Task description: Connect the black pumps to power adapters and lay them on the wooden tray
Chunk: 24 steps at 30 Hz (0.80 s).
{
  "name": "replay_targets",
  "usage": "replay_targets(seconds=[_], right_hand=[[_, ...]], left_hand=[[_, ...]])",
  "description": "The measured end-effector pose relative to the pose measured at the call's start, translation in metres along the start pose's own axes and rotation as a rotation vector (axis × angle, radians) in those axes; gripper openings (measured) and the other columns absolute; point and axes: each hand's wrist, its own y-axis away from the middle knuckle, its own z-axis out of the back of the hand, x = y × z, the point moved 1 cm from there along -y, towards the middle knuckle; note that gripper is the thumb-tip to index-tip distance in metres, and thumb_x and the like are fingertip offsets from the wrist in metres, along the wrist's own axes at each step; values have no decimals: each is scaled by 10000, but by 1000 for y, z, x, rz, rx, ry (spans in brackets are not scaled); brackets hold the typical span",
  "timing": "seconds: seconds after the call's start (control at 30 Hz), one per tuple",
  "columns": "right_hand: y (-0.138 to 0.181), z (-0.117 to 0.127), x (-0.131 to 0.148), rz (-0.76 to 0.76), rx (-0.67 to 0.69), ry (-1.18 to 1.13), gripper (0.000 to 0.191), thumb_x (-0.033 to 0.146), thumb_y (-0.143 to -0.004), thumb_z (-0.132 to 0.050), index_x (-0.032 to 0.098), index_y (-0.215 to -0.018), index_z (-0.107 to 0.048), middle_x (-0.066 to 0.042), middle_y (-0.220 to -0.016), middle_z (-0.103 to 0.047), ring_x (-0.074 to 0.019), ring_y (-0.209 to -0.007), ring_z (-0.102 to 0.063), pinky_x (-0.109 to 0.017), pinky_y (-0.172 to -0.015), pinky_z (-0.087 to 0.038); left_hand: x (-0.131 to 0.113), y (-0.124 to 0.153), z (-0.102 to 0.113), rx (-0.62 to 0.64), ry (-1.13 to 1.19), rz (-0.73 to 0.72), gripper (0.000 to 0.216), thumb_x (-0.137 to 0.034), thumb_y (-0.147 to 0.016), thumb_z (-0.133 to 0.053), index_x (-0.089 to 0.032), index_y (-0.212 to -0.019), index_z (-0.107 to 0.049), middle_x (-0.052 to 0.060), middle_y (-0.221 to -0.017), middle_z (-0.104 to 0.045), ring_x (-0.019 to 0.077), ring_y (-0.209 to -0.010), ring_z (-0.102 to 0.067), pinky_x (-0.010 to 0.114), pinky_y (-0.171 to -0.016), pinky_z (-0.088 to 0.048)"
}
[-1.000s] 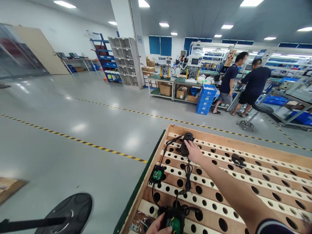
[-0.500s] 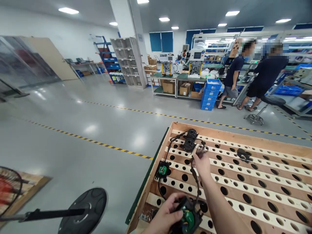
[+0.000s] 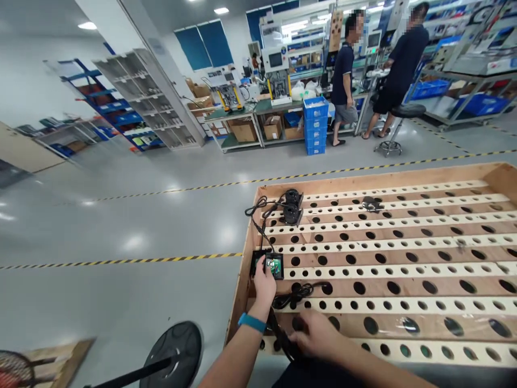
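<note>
The left hand [image 3: 265,280] is grasping a green-boarded black housing [image 3: 276,267]; the right hand [image 3: 317,335] is blurring beside black cable [image 3: 279,330], its grip impossible to tell!

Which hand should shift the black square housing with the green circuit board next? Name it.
Left hand, probably: it touches that housing, while the right hand is apart, near the coiled black cable.

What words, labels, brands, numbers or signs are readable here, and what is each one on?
No text can be read in this view.
Stacked blue crates: pale front marks, too small to read.
Benchtop machine, with its screen: too small and blurred.
Green circuit board in the black housing at the left hand: no legible lettering.
</note>
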Motion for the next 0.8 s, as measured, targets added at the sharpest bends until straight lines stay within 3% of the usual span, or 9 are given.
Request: replay_targets(seconds=[0.13, 0.2, 0.3, 0.4, 0.53, 0.67, 0.8], right_hand=[[7, -43, -3, 178, 166, 249, 577, 550, -665, -830, 161, -1075, -711, -169, -1156, -653, -371, -1128, -566, -457, -965, -467], [-1, -49, 3, 259, 172, 344, 531, 493, -710, -790, 130, -1089, -710, -178, -1105, -660, -370, -1088, -570, -476, -962, -460], [-3, -50, 12, 334, 124, 372, 363, 345, -818, -667, 100, -1085, -698, -170, -1040, -672, -334, -1012, -594, -444, -906, -474], [5, -36, 19, 276, 9, 290, 272, 257, -892, -580, 117, -1102, -678, -137, -1046, -673, -271, -934, -618, -375, -824, -483], [10, 8, 27, 261, -89, 330, 207, 139, -918, -517, 166, -1049, -675, -97, -1025, -653, -210, -852, -605, -318, -736, -447], [-3, 48, 15, 227, -142, 468, 205, 140, -940, -506, 169, -1001, -699, -130, -1025, -646, -274, -984, -585, -396, -859, -428], [-3, 44, -13, 12, -243, 443, 318, 99, -907, -513, 150, -1179, -671, -194, -1185, -635, -336, -1106, -566, -489, -954, -420]], left_hand=[[-10, -12, -8, 61, -162, -92, 515, -228, -956, -346, -83, -1438, -455, 229, -1445, -491, 336, -1399, -419, 523, -1186, -316], [-13, -17, -8, 116, -264, -171, 573, -350, -946, -448, -85, -1454, -434, 238, -1530, -397, 381, -1465, -296, 591, -1209, -216], [-16, -22, -7, 304, -507, -313, 916, -491, -816, -669, -79, -1533, -277, 252, -1616, -243, 420, -1520, -135, 639, -1217, -97], [-18, -27, -7, 475, -655, -397, 967, -430, -795, -701, -64, -1547, -215, 258, -1625, -211, 412, -1531, -113, 574, -1228, -160], [-25, -36, -10, 506, -667, -449, 909, -356, -797, -704, -96, -1542, -252, 248, -1603, -269, 373, -1522, -193, 483, -1229, -210], [-27, -45, -11, 514, -685, -428, 985, -413, -742, -769, -170, -1549, -261, 238, -1603, -281, 416, -1511, -194, 587, -1218, -133], [-25, -57, -2, 531, -693, -362, 1079, -555, -684, -794, -169, -1547, -274, 272, -1595, -274, 477, -1503, -164, 665, -1179, -154]])
